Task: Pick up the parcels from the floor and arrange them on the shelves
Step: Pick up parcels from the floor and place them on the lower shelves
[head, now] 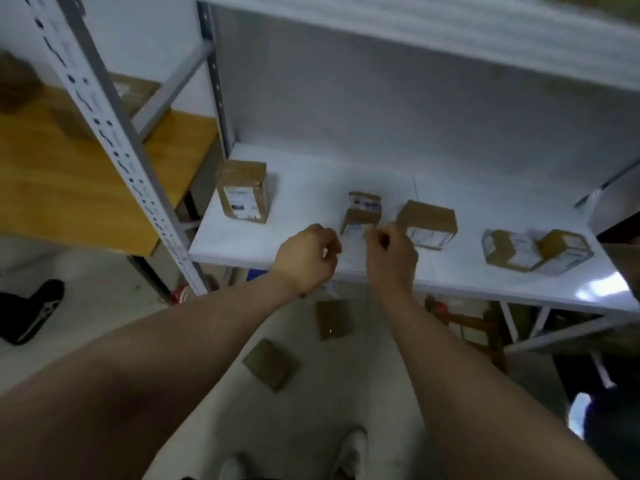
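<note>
plain white wall (149,36) at the back left, evenly lit. pale, dull floor (114,306) below, smooth and unpatterned. grey metal post (100,109) with rows of slots, slanting across the left side, and a grey brace (173,88) angled from it toward the rear. left of the post, a yellow-brown wooden shelf (69,188). right of it, a glossy white shelf (519,292) with a bright patch of reflected light near the front right corner. grey back panel (381,109) upright behind, another white board (450,32) overhead. reddish wooden frame (478,323) on the floor underneath, partly hidden.
</note>
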Motion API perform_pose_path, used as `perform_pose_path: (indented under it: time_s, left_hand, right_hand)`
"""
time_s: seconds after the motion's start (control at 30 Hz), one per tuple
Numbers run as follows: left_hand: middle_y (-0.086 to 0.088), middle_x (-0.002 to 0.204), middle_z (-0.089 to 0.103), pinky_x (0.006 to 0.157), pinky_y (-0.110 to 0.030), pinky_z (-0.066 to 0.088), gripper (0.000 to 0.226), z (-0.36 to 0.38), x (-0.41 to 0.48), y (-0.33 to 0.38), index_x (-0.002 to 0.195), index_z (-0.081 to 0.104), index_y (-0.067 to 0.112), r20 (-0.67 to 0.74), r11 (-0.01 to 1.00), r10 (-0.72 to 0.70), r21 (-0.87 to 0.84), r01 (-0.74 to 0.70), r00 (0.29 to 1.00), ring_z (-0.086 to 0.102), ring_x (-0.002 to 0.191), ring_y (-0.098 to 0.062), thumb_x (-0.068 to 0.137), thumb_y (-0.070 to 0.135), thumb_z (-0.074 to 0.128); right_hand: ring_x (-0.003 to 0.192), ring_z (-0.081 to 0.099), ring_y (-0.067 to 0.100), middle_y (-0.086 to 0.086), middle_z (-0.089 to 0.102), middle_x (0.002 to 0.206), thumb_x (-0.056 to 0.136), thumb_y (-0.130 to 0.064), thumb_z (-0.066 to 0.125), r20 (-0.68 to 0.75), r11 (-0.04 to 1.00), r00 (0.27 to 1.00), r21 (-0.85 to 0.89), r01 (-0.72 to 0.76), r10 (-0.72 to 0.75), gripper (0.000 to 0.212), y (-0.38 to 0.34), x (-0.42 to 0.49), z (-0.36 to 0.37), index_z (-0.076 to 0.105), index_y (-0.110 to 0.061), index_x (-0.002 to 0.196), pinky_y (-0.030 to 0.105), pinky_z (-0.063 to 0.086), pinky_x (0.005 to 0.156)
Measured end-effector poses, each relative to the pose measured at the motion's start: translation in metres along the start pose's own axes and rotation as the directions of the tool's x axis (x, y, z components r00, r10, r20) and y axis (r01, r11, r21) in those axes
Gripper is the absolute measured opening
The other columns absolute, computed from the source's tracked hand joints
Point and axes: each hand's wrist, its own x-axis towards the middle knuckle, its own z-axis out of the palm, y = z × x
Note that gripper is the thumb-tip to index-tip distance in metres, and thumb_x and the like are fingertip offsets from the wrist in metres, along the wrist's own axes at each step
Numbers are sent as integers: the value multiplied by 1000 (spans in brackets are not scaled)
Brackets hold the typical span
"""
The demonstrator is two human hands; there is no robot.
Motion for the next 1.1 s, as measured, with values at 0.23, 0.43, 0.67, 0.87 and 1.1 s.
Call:
perform_pose_path:
  time_s: [0.23, 0.43, 0.67, 0.87, 1.1]
  left_hand:
    - [4, 96, 70, 78, -28, 49, 16, 102, -43, -119, 81, 67, 29, 292, 868, -462, -46, 495, 837, 64, 92, -16, 88, 17, 59]
    - [-12, 98, 70, 80, -37, 58, 15, 175, -67, -229, 87, 70, 14, 345, 587, -727, -136, 798, 594, 67, 89, -29, 85, 4, 60]
    - [-17, 111, 67, 74, -33, 52, 16, 285, -89, -358, 107, 64, 9, 425, 408, -800, -133, 903, 424, 64, 98, -30, 93, 11, 57]
    - [-16, 111, 58, 78, -28, 42, 49, 406, -87, -470, 142, 43, 5, 448, 369, -809, -116, 922, 381, 51, 87, -19, 101, 32, 47]
    - [-11, 153, 39, 99, -35, 32, 76, 518, -75, -586, 156, 17, 23, 457, 233, -829, -245, 941, 324, 45, 128, -27, 95, 50, 54]
  right_hand:
    - [64, 58, 23, 10, 63, 73, 98, -28, 57, 394, 894, 806, -123, -431, 443, 28, 145, -64, 75, 64, -2, 91, 34, 50, 60]
    - [50, 54, 16, 8, 63, 71, 99, -25, 58, 519, 667, 493, -221, -711, 698, 16, 260, -86, 159, 63, -10, 94, 20, 42, 43]
    - [42, 49, 16, 5, 58, 54, 95, -18, 55, 529, 478, 272, -303, -824, 804, 32, 402, -123, 277, 57, -13, 63, 26, 40, 49]
    - [48, 46, 17, 4, 51, 60, 99, -25, 52, 530, 412, 206, -304, -859, 822, 32, 526, -156, 367, 52, -13, 70, 28, 38, 53]
    - [106, 55, 29, 12, 56, 122, 100, -35, 54, 543, 246, 44, -305, -920, 839, 37, 639, -159, 464, 55, -16, 132, 44, 53, 85]
